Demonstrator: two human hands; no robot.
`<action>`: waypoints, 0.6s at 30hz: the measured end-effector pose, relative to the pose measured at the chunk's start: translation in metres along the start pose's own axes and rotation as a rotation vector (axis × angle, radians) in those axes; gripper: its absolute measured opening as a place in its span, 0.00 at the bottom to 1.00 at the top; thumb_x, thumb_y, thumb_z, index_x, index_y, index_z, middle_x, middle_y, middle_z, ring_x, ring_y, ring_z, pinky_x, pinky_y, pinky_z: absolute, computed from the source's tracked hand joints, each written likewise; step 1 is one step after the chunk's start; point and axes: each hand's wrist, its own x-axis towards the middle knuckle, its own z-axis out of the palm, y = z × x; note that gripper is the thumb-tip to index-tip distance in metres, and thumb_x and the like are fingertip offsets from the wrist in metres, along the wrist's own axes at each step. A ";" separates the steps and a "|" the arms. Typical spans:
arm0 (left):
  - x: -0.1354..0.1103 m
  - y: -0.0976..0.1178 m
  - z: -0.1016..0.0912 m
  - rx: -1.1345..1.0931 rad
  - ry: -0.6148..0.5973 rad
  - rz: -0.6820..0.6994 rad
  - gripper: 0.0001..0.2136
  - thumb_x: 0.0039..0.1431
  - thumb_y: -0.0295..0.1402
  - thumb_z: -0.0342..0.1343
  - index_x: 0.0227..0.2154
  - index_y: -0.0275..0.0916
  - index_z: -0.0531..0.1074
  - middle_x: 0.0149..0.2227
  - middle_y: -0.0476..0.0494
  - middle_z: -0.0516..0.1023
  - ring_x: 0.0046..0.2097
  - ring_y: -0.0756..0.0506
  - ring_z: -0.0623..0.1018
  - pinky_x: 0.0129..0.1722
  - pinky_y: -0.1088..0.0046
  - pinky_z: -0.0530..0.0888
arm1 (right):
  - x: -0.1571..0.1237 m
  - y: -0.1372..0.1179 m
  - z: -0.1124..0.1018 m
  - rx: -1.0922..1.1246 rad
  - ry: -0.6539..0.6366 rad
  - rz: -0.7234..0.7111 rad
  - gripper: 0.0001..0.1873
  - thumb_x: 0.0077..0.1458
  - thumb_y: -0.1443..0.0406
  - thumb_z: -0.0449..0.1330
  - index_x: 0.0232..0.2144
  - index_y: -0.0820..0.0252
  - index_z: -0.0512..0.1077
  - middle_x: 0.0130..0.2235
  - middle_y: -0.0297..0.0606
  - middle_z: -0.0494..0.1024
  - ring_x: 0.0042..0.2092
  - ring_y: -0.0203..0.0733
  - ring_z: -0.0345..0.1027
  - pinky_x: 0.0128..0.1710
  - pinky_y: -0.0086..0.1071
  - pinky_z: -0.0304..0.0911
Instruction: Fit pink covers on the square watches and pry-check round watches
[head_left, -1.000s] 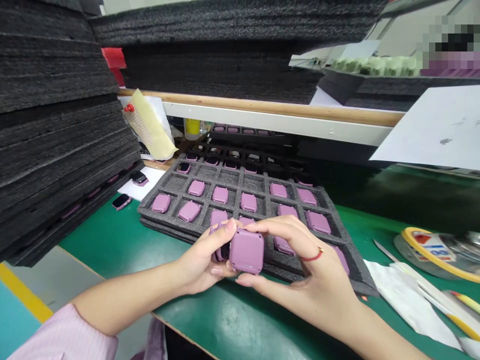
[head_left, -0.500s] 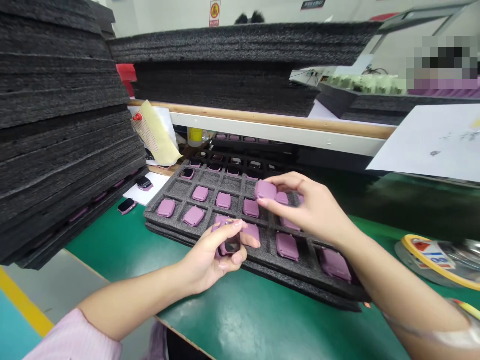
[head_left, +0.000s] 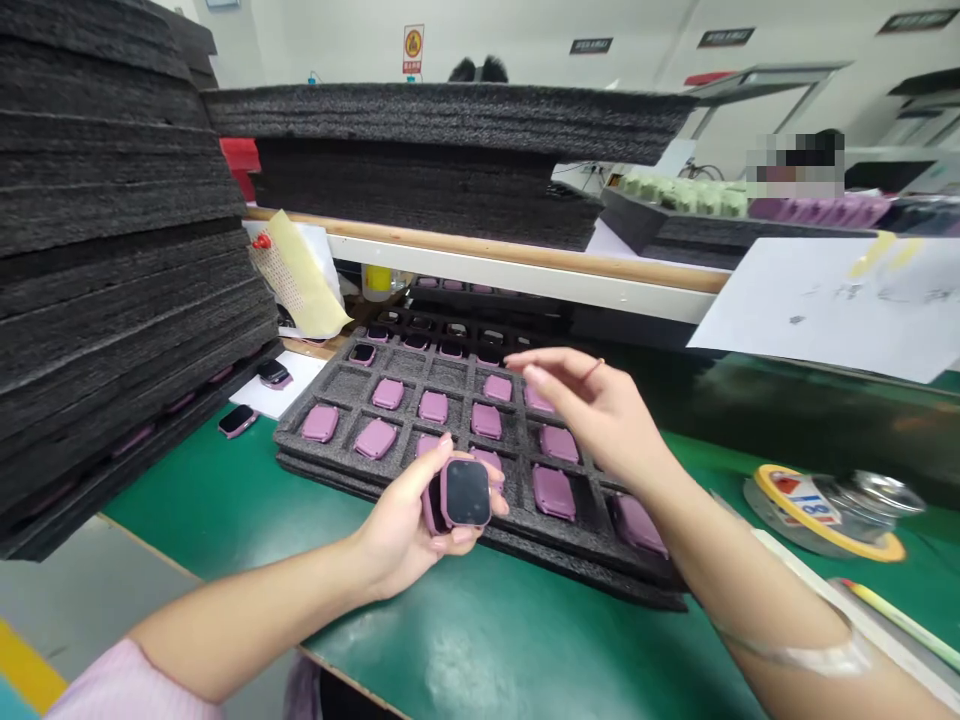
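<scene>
Dark foam tray (head_left: 355, 383) (compartmented) on green table (head_left: 450, 635).

Your scene is bright, lit from beyond the frame, with pale glare on the green tabletop (head_left: 469, 645) and deep shadow beneath the shelf (head_left: 525, 267). The watch (head_left: 468, 493) in your left hand (head_left: 409, 515) looks fairly crisp, the wall signs (head_left: 591, 46) too soft to read (pixel blocks mask one upper-right patch), and wide-angle distortion bends the left foam stack (head_left: 112, 280).

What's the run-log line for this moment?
Left hand: holding dark-screened watches | Right hand: empty, fingers parted, above foam tray | Tray: several pink watch backs facing up
</scene>
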 end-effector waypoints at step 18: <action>0.001 -0.003 -0.002 -0.085 -0.112 -0.033 0.23 0.52 0.52 0.66 0.33 0.33 0.75 0.25 0.47 0.75 0.17 0.59 0.63 0.14 0.86 0.53 | -0.065 -0.046 0.019 0.152 0.171 -0.437 0.08 0.59 0.72 0.63 0.34 0.52 0.74 0.33 0.36 0.82 0.37 0.44 0.79 0.39 0.40 0.76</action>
